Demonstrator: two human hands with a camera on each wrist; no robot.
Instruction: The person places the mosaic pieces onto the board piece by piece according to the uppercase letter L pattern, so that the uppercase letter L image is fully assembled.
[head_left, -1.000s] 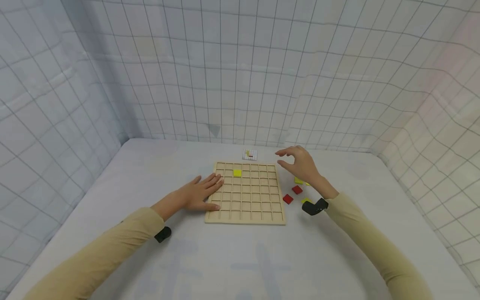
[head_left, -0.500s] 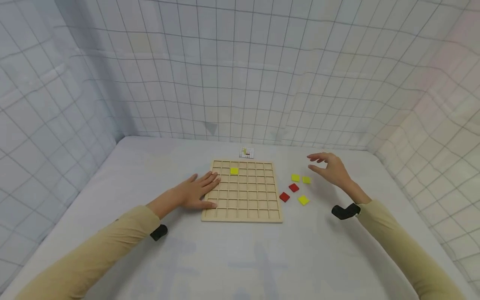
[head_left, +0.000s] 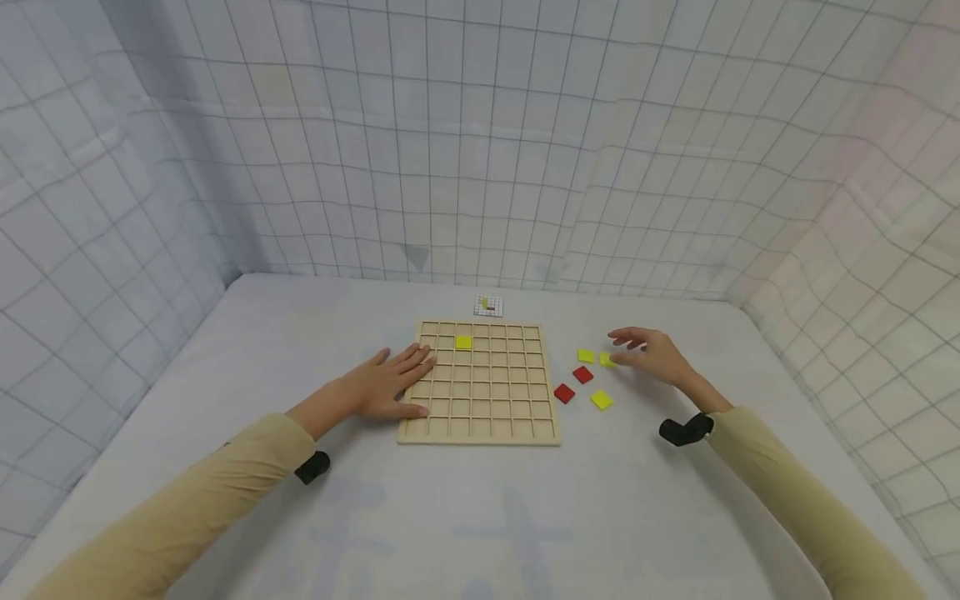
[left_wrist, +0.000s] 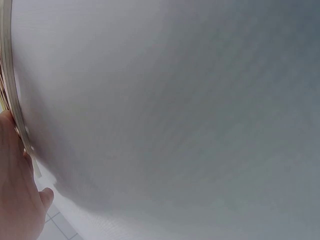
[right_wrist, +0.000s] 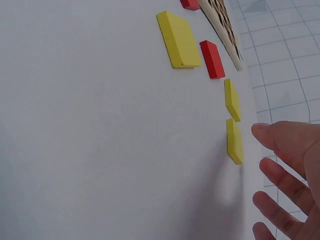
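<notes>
Right hand (head_left: 651,354): looks relaxed from my end, fingers apart, grip empty.
Thumb gap: my head view has the thumb (right_wrist: 272,134) overlapping a flat square yellow tile (right_wrist: 234,141), but the right wrist cam shows a gap between them.
Nearest tile: that same yellow one, flat on the white table (head_left: 420,517), just beside the thumb tip.
Loose tiles: I count three yellow, that one included, plus two flat square red tiles (head_left: 583,375), all right of the board.
Left hand (head_left: 386,389): straight fingers resting across the left edge of the pale wooden gridded board (head_left: 482,408); left wrist cam gives me that edge side-on.
Board tile: one yellow square (head_left: 464,342), second row from the far edge, third column from left, head view only.
Card: one small white grid-printed card (head_left: 488,306) past the far edge, head view only too.
</notes>
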